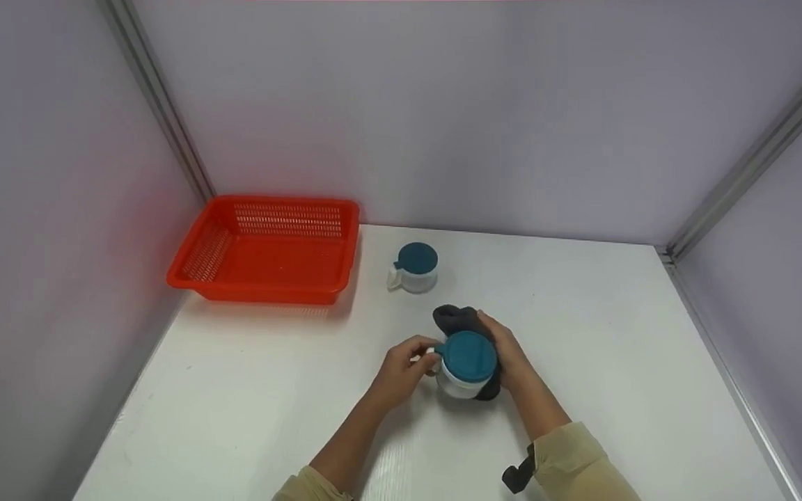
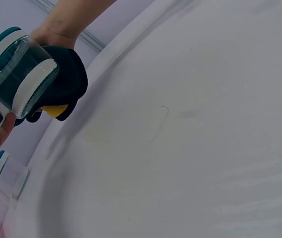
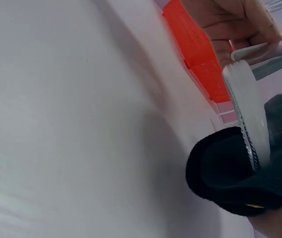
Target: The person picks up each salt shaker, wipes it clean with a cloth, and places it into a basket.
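Observation:
A clear seasoning jar (image 1: 469,356) with a teal lid and a white handle is held just in front of me, raised off the table. My left hand (image 1: 404,369) pinches the handle between thumb and fingers. Against the jar's right side my right hand (image 1: 509,353) holds a dark cloth (image 1: 457,319), its fingers largely hidden behind it. In the left wrist view the jar (image 2: 17,74) is tilted, its whitish base showing, and the cloth (image 2: 72,79) has a yellow patch. From the right wrist, the cloth (image 3: 215,168) wraps about the jar's lower side.
A second jar (image 1: 418,268) with a teal lid stands upright beyond my hands, handle to the left. At the back left sits a red plastic basket (image 1: 262,296) with slotted sides. White panels (image 1: 443,111) enclose the white table (image 1: 269,390) at the back and both sides.

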Available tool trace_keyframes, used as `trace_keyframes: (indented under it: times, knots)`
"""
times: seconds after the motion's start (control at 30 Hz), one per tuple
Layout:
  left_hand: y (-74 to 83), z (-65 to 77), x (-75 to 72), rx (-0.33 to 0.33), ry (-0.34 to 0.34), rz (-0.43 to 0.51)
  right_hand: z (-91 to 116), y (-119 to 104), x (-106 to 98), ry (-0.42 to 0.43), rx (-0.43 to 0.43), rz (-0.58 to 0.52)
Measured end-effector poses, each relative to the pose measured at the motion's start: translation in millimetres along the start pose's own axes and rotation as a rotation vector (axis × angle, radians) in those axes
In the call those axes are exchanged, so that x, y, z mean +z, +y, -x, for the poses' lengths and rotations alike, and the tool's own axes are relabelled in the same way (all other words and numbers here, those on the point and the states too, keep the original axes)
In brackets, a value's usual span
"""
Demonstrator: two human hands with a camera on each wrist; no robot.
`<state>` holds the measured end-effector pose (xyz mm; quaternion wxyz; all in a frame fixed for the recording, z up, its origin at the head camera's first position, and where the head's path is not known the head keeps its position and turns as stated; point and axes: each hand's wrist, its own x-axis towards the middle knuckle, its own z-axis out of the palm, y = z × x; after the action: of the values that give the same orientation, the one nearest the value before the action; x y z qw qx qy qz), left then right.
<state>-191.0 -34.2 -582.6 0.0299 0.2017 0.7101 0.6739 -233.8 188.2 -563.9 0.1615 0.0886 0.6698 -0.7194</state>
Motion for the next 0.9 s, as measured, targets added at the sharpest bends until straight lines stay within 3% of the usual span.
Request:
trace_keyframes:
  times: [0.4,0.57,0.77,0.9]
  knots:
    - [-0.1,-0.4,4.0,0.007,0.136,-0.04,9,10,11,0.17,-0.142,-0.206]
    - [3.3,0.4,6.7,0.066,0.185,-0.059,17,11,21,0.189,-0.197,-0.342]
    - [6.6,0.6,10.4,0.123,0.251,-0.062,28,7,31,0.196,-0.165,-0.512]
    - [7.9,1.1,12.7,0.159,0.288,-0.059,33,5,33,0.11,-0.11,-0.625]
